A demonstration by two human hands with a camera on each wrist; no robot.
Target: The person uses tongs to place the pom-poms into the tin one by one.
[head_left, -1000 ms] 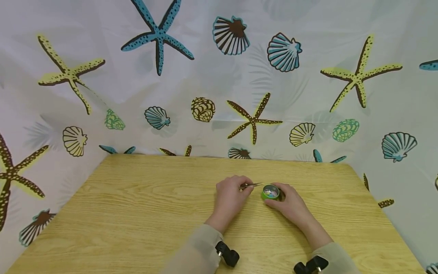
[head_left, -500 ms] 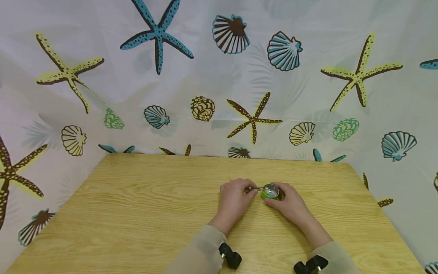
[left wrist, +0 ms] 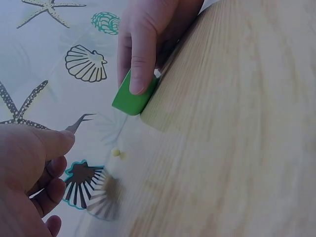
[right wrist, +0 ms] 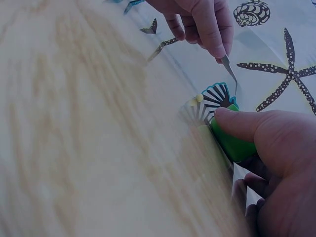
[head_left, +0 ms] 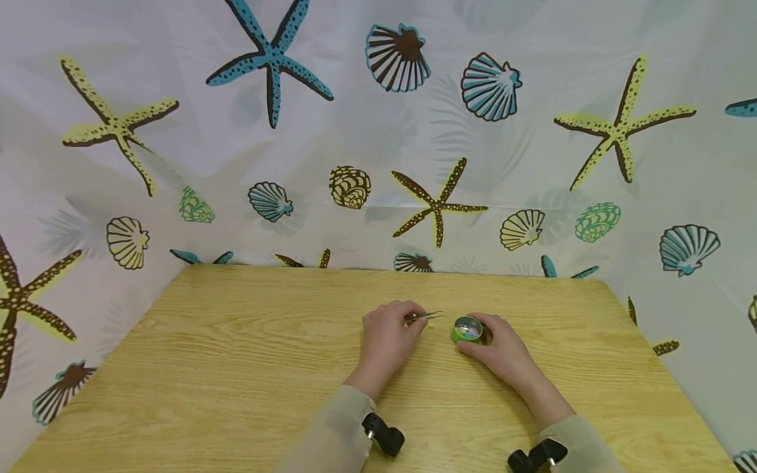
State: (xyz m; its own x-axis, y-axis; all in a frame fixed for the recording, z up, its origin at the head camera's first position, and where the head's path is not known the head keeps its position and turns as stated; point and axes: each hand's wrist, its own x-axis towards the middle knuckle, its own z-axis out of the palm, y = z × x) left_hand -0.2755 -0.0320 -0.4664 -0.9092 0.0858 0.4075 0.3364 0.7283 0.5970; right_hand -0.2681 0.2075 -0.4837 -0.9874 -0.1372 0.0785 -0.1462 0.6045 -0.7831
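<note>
My left hand (head_left: pixel 387 338) pinches a pair of bent-tip tweezers (head_left: pixel 427 316) between thumb and fingers. In the left wrist view the tweezers' two tips stand slightly apart, with nothing visible between them. A small yellow bead (left wrist: pixel 116 152) lies on the table near the left hand; it shows too in the right wrist view as a pale yellow ball (right wrist: pixel 199 98). My right hand (head_left: pixel 503 348) grips a small round green tin (head_left: pixel 468 330) by its side, thumb at the front. Small multicoloured pieces lie inside the tin, too small to tell apart.
A wooden table (head_left: pixel 236 368) spreads beneath both hands. Behind it and at both sides hangs a pale curtain (head_left: pixel 331 138) printed with starfish and shells. Black wrist cameras (head_left: pixel 384 435) sit on both sleeves.
The left hand moved the tweezers right until their tips were over the tin, then drew back left, away from it. The right hand and the tin stayed in place.
</note>
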